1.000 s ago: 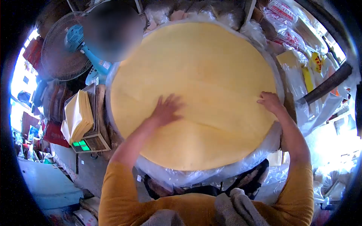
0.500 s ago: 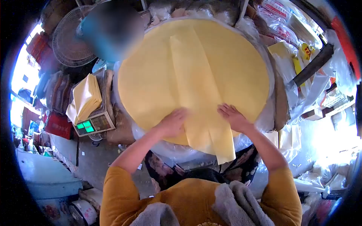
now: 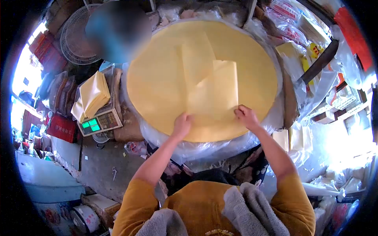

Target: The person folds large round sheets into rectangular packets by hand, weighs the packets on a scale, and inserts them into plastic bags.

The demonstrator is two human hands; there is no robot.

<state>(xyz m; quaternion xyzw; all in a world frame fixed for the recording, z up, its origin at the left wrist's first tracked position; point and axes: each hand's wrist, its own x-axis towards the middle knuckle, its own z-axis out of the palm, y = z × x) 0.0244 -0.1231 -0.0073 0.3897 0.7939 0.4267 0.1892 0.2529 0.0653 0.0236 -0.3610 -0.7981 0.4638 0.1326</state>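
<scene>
Head view, nearest items first. A grey towel [image 3: 252,210] lies over the worker's shoulders, above the mustard-yellow sleeves. Beyond it, both forearms extend to the near side of the round work surface.

Left hand [image 3: 182,126]: positioned at the near left corner of the folded sheet [image 3: 225,84]. The fingertips are blurred; whether they pinch the sheet or only press on it cannot be told. Right hand [image 3: 247,117]: positioned at the near right corner, thumb and fingers curled in close to each other. Whether the sheet edge is clamped between them cannot be confirmed.

Location of the folded sheet: centred left to right on the round yellow sheet [image 3: 153,78], its near fold line between the two hands. Clear plastic [image 3: 177,148] shows around the rim.

Progress status, judged from the present layout: the side folds are made, giving a long strip, and the near end is turned up over it as a flap. The far part of the strip remains single-length, not yet doubled over. The round yellow sheet underneath lies spread flat, unfolded.

Beyond the left forearm, a scale [image 3: 103,122] with a lit green display carries a stack of folded sheets [image 3: 93,96], apparently finished pieces. Farther back, at upper left, stands a fan [image 3: 75,37].
</scene>
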